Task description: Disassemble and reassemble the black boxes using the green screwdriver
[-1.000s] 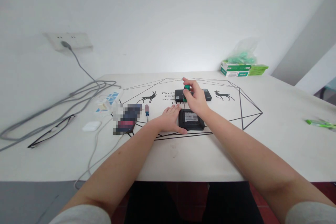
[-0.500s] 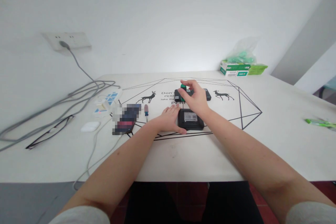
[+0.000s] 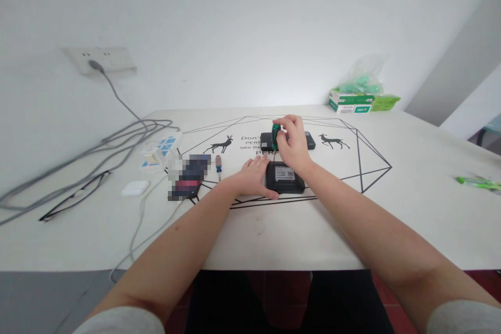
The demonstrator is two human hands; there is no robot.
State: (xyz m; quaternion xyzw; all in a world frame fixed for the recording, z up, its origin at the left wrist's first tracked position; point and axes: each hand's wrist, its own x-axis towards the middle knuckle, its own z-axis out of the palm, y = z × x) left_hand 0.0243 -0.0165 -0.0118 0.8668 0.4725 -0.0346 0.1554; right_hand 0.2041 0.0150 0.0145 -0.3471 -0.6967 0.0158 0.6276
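My right hand [image 3: 291, 141] has its fingers and thumb wrapped round the green and black handle of a screwdriver [image 3: 276, 135]. The screwdriver stands nearly upright, its thin shaft pointing down at the far left corner of a flat black device [image 3: 285, 187] with a white label. Whether the tip sits in a screw is too small to tell. My left hand [image 3: 253, 177] lies flat along the device's left side, fingers stretched out and thumb spread against the near left corner. Behind the right hand lie black boxes [image 3: 309, 141], partly hidden by it.
Left of my hands lie a second screwdriver [image 3: 218, 164] and a partly blurred phone [image 3: 190, 177]. Farther left are a power strip [image 3: 160, 151], a white case [image 3: 135, 188], glasses [image 3: 74, 195] and grey cables. Green-white boxes [image 3: 350, 102] stand at the back right; a green packet [image 3: 479, 182] lies far right.
My right hand has shifted slightly; its fingers have come round the screwdriver handle, which now stands more to the right and shows more fully. The left hand and black device stay put.
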